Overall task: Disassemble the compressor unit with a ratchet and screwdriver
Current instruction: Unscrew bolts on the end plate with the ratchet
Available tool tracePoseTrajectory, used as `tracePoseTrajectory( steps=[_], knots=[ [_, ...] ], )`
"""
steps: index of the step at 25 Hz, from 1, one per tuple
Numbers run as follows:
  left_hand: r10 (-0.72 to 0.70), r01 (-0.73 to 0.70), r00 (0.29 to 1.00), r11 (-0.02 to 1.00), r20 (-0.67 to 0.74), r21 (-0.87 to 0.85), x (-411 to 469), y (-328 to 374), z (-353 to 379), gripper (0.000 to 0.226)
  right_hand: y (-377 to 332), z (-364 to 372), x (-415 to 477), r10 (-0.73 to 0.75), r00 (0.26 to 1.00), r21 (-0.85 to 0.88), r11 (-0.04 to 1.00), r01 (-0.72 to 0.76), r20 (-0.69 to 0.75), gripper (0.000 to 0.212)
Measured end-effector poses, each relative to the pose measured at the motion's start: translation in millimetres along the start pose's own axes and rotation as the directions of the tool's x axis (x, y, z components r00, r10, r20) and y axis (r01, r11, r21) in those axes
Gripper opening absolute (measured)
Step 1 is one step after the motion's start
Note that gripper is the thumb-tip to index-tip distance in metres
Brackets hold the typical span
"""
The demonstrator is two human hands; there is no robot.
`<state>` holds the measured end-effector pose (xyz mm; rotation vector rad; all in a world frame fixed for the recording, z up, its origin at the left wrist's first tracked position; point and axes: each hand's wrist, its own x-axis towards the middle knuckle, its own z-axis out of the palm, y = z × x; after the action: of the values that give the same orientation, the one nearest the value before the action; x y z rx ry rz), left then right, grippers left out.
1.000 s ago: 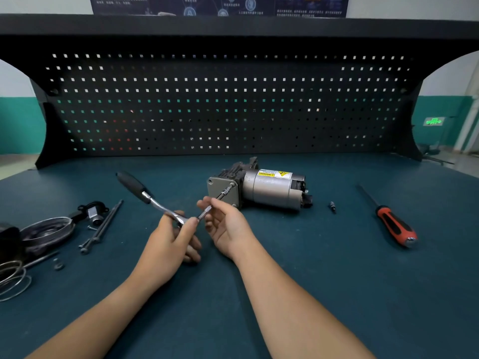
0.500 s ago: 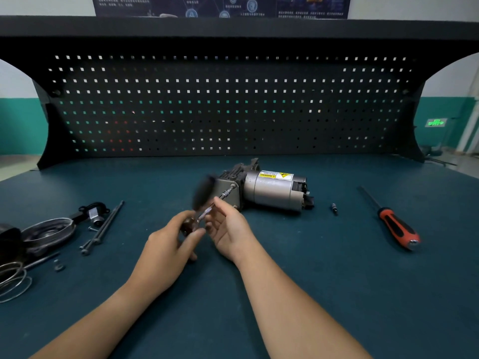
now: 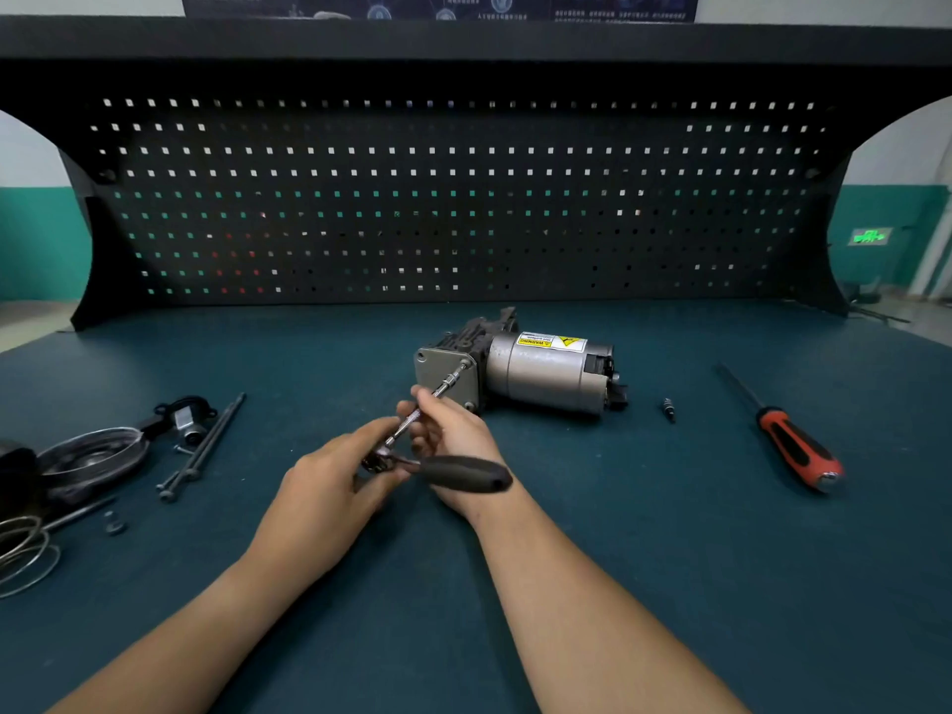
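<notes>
Compressor [image 3: 546, 373] was seen lying on its side near the middle of the dark blue table [image 3: 669, 559], in front of the black pegboard [image 3: 463, 198]. A thin extension bar [image 3: 447, 384] was set against a bolt at the corner of its grey end plate and was slanted down toward the person. This bar was pinched between the thumb and the curled fingers of the right hand [image 3: 458, 435]. At the lower end of the bar the ratchet [image 3: 463, 474] was joined. Its head was gripped by the curled fingers of the left hand [image 3: 329, 487], and its black handle was pointed to the right, across the right wrist. The screwdriver [image 3: 796, 448] with the red and black handle was lying well to the right, untouched, with a small bit [image 3: 668, 408] between it and the compressor. Two long bolts [image 3: 201, 445], a round metal cover [image 3: 92, 458] and a wire ring [image 3: 26, 553] were found at the left edge.
</notes>
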<state>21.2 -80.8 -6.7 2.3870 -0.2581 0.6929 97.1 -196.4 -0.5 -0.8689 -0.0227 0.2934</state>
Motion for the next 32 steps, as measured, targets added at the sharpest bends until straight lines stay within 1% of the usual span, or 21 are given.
tracePoseTrajectory(
  steps=[3,6,8,10,11,12,13,14,15,16,17,19,20,21,22,24,26,27,28,30,32],
  knots=[
    [-0.176,0.177,0.984,0.960,0.024,-0.217,3.2,4.1,5.0,0.024,-3.0,-1.4,-0.4,0.065,0.998,0.027,0.998,-0.065,-0.002,0.015],
    [-0.351,0.368,0.927,0.785,0.133,-0.498,7.5,6.7,11.6,0.021,-6.0,-0.6,-2.7,0.089,0.996,0.074,0.993,-0.090,0.008,0.013],
    [-0.398,0.415,0.904,0.738,0.153,-0.531,7.3,10.0,10.6,0.024,-5.0,-1.2,-2.6,0.059,0.998,0.039,0.998,-0.059,-0.006,0.015],
    [-0.282,0.296,0.955,0.885,0.092,-0.359,2.7,8.0,4.0,0.036,-2.8,-1.0,-2.4,0.031,1.000,-0.002,1.000,-0.031,-0.005,0.016],
    [-0.162,0.171,0.984,0.975,0.071,-0.145,1.4,4.9,0.7,0.043,-2.4,-0.4,-2.1,0.018,1.000,-0.002,1.000,-0.018,0.002,0.016],
    [-0.057,0.051,0.996,0.996,0.075,0.074,0.6,3.0,-1.3,0.048,-2.2,0.2,-1.9,0.010,1.000,-0.002,1.000,-0.010,0.008,0.016],
    [0.002,-0.018,0.997,0.978,0.076,0.210,0.6,2.7,-2.9,0.050,-2.5,1.0,-2.1,0.006,1.000,-0.003,1.000,-0.006,0.010,0.017],
    [0.017,-0.033,0.998,0.969,0.069,0.245,2.2,2.5,-4.1,0.049,-2.8,1.2,-2.5,0.008,1.000,0.002,1.000,-0.008,0.008,0.017],
    [-0.003,-0.006,0.998,0.986,0.055,0.169,3.4,3.3,-3.5,0.043,-3.1,1.0,-3.1,0.016,1.000,0.014,1.000,-0.016,0.004,0.016],
    [-0.076,0.077,0.996,0.997,0.037,-0.007,3.3,5.4,-0.3,0.033,-3.7,0.4,-3.7,0.028,1.000,0.024,0.999,-0.028,0.004,0.014],
    [-0.187,0.191,0.982,0.963,0.041,-0.190,4.7,7.2,3.3,0.022,-4.5,-0.4,-4.3,0.044,0.999,0.037,0.998,-0.044,0.007,0.013],
    [-0.395,0.399,0.912,0.794,0.110,-0.459,12.1,6.2,8.9,0.015,-5.8,-1.4,-4.9,0.067,0.998,0.064,0.996,-0.068,0.012,0.012],
    [-0.449,0.459,0.881,0.738,0.149,-0.494,13.3,5.4,9.9,0.020,-5.9,-2.1,-4.8,0.065,0.998,0.065,0.996,-0.065,0.006,0.012],
    [-0.450,0.469,0.879,0.748,0.160,-0.470,11.7,5.4,9.2,0.022,-5.8,-2.0,-4.5,0.056,0.998,0.054,0.997,-0.055,-0.004,0.013],
    [-0.399,0.417,0.907,0.819,0.132,-0.394,9.1,4.5,7.0,0.022,-5.2,-1.5,-4.2,0.044,0.999,0.038,0.998,-0.043,-0.014,0.014],
    [-0.180,0.184,0.981,0.982,0.070,-0.054,4.3,0.6,0.5,0.031,-3.6,1.1,-3.9,0.023,1.000,0.015,1.000,-0.022,-0.022,0.014],
    [-0.016,0.003,0.998,0.972,0.053,0.235,3.8,1.4,-4.7,0.041,-2.2,2.1,-3.6,0.007,1.000,0.011,1.000,-0.007,-0.028,0.015],
    [-0.014,0.004,0.999,0.965,0.037,0.264,4.1,3.5,-5.0,0.040,-2.1,1.6,-3.7,0.005,0.999,0.006,1.000,-0.005,-0.031,0.015],
    [-0.047,0.042,0.999,0.977,0.017,0.207,4.8,6.4,-3.9,0.036,-2.6,0.9,-4.0,0.009,0.999,-0.001,1.000,-0.009,-0.033,0.014],
    [-0.213,0.212,0.977,0.971,0.007,-0.110,6.7,9.9,1.6,0.025,-3.5,-0.3,-4.7,0.036,0.999,0.006,0.999,-0.035,-0.027,0.013],
    [-0.417,0.415,0.905,0.820,0.084,-0.393,11.9,9.6,4.1,0.032,-3.8,-0.3,-4.5,0.058,0.998,0.031,0.998,-0.058,-0.016,0.014]
  ],
)
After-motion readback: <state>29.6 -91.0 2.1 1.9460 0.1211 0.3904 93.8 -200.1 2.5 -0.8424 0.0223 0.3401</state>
